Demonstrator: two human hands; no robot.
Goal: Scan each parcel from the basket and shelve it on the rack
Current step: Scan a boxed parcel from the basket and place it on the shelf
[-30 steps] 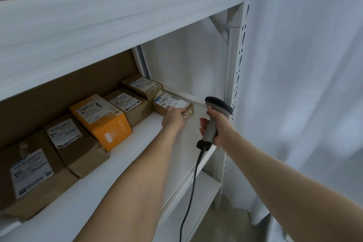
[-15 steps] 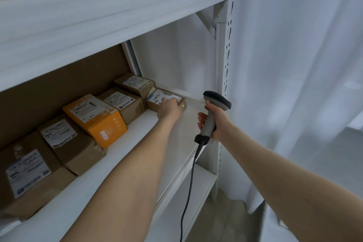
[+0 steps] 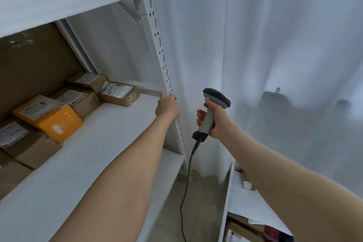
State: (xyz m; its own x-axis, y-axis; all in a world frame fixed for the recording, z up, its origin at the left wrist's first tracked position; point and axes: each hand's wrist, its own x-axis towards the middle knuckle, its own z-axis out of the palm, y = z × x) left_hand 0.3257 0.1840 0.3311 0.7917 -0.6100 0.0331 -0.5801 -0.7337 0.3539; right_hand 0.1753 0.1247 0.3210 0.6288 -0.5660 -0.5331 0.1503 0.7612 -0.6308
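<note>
A small brown parcel (image 3: 119, 94) with a white label lies at the right end of the row on the white rack shelf (image 3: 98, 143). My left hand (image 3: 167, 106) is off it, to its right beside the rack's perforated upright (image 3: 163, 61), with loosely curled fingers that hold nothing. My right hand (image 3: 216, 120) grips the grey handle of a corded barcode scanner (image 3: 214, 102), held out past the rack's right side, head pointing away. Its black cable (image 3: 186, 182) hangs down to the floor.
More parcels line the shelf's back: two brown ones (image 3: 78, 98), an orange box (image 3: 51, 118), larger brown boxes (image 3: 21, 141). A white curtain (image 3: 255, 45) hangs on the right. At lower right a white ledge (image 3: 241, 192) stands over a box of parcels (image 3: 241, 232).
My left hand has let go of the small brown parcel and drawn back right to the rack upright. The parcel stays on the shelf. The view has swung right.
</note>
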